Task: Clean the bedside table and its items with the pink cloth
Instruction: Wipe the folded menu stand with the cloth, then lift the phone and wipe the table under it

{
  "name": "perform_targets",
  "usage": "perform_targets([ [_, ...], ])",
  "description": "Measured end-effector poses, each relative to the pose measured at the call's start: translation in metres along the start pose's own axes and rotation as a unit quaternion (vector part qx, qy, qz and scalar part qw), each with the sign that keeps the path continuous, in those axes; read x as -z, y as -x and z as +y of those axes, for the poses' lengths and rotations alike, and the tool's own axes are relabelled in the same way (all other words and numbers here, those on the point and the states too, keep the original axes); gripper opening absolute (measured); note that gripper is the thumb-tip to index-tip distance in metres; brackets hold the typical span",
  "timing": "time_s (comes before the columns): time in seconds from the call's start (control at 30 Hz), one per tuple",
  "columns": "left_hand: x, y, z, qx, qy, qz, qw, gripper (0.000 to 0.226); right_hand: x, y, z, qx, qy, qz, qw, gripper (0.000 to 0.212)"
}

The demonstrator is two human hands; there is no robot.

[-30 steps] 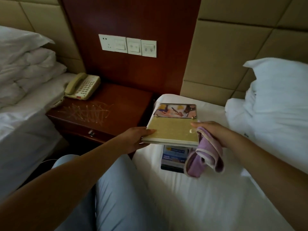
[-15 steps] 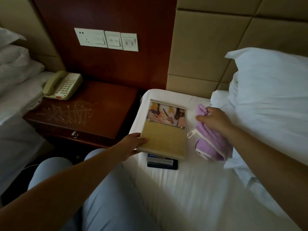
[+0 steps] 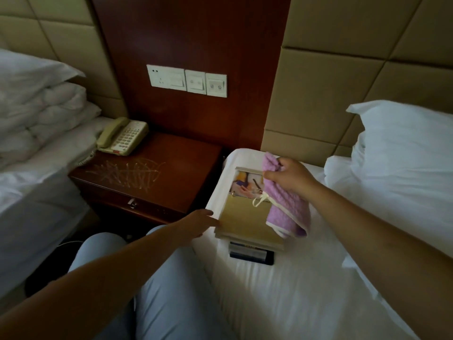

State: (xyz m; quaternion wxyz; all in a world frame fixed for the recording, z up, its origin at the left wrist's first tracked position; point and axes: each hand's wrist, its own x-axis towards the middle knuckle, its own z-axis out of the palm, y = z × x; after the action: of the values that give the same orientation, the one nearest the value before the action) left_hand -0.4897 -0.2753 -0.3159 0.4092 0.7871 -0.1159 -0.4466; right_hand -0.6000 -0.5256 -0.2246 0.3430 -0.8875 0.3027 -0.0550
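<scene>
Now: my right hand (image 3: 291, 176) is clenched on the pink cloth (image 3: 285, 204), waffle-textured with cream trim, draped over the gold folder (image 3: 245, 219) on the bed (image 3: 282, 290) | left hand (image 3: 198, 223) loosely open, fingertips at the folder's left edge | bedside table (image 3: 171, 163) to the left, scribbled | dark item (image 3: 251, 253) beneath the folder mostly hidden.

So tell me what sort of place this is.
Most likely a hotel twin room: two white-sheeted beds flank a wooden bedside table with a corded desk phone, under a wall switch panel and padded headboards.
</scene>
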Motion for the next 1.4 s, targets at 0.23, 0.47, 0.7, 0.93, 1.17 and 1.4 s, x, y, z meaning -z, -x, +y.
perform_targets([
  [0.23,0.050,0.034,0.046,-0.126,0.123,-0.002,0.984,0.055,-0.031,-0.023,-0.077,0.078,-0.124,0.038,0.989,0.051],
  [0.47,0.128,0.022,0.057,-0.204,0.246,0.008,0.947,0.033,-0.103,-0.073,-0.187,0.105,-0.213,-0.020,0.971,0.052],
  [0.7,0.234,-0.005,0.035,-0.195,0.243,0.120,0.942,0.032,-0.170,-0.117,-0.275,0.082,-0.286,-0.139,0.944,0.041],
  [0.93,0.331,-0.065,0.028,-0.201,0.289,0.127,0.927,0.030,-0.225,-0.193,-0.337,0.157,-0.221,-0.261,0.927,0.091],
  [1.17,0.421,-0.154,0.024,-0.235,0.237,0.118,0.935,0.033,-0.278,-0.322,-0.387,0.273,-0.071,-0.208,0.936,0.058],
  [1.4,0.480,-0.220,-0.009,-0.135,-0.170,0.288,0.933,0.056,-0.325,-0.425,-0.418,0.356,0.150,-0.151,0.910,0.065],
])
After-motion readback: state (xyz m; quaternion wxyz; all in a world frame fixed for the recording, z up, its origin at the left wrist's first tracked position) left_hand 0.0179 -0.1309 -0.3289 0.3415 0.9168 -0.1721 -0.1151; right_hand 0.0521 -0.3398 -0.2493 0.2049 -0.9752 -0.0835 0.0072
